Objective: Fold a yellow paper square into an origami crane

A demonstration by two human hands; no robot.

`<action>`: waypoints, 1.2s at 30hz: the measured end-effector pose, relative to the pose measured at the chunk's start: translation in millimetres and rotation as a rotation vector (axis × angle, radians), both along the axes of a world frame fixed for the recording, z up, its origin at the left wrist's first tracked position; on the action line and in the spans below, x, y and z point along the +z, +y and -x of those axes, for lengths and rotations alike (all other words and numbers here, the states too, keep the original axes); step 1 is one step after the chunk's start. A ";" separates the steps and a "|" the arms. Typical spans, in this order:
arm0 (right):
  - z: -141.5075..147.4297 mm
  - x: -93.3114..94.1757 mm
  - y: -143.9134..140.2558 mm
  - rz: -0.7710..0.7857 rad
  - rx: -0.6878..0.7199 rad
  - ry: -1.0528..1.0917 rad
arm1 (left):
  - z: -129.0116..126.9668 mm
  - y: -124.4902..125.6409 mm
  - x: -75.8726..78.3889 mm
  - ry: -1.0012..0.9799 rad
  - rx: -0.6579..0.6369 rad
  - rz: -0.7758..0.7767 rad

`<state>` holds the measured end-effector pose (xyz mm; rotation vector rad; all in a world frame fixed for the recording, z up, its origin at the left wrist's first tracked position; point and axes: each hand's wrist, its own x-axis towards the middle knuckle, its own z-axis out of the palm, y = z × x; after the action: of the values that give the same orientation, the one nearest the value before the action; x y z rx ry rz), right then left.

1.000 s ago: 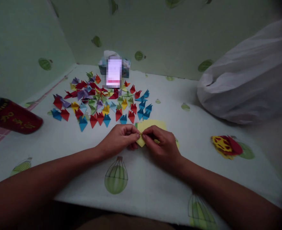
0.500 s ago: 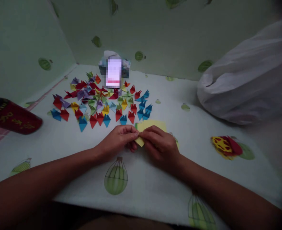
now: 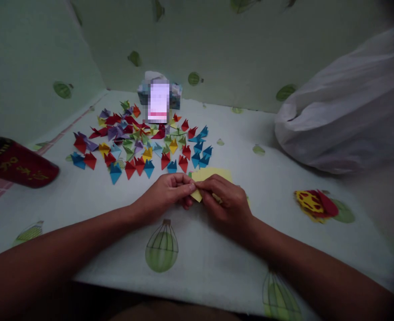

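A small folded piece of yellow paper [image 3: 197, 195] is pinched between my two hands, low over the table. My left hand [image 3: 172, 191] grips its left side between thumb and fingers. On the other side, my right hand [image 3: 225, 200] has its thumb and fingertips closed at the paper's upper edge, and these hide part of it. Just behind my hands lies a stack of yellow paper sheets [image 3: 215, 171], partly covered by my right hand. Farther back, many small folded paper cranes [image 3: 139, 165] in red, blue, yellow, green and purple spread over the table.
A red drink can [image 3: 22, 162] is at the left edge. A phone [image 3: 158, 100] with a lit, blurred screen leans on a tissue box [image 3: 176, 96] at the back. To the right are a white plastic bag [image 3: 337, 111] and a red and yellow cut-out item [image 3: 313, 205].
My right hand's fingers have shifted slightly at the yellow paper, and its lower tip sits a little higher and to the right. My left hand stays almost still.
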<state>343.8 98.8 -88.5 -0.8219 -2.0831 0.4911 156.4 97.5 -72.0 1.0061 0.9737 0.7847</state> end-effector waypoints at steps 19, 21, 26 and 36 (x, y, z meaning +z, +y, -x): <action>2.3 7.4 1.0 0.785 -0.034 0.194 | 0.7 4.4 8.2 0.173 -0.015 -0.104; 2.3 7.3 0.4 0.691 -0.060 0.150 | 1.3 4.9 8.3 0.178 -0.018 -0.108; 4.0 9.5 -0.4 0.660 -0.072 0.132 | 2.8 3.8 8.0 0.197 -0.019 -0.176; 3.3 4.7 1.2 0.996 0.001 0.455 | 5.7 6.6 -6.1 0.173 -0.011 -0.422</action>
<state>340.5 100.0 -83.8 -1.1041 -1.3449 1.6103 150.7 104.1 -78.1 1.4625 0.9683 0.9273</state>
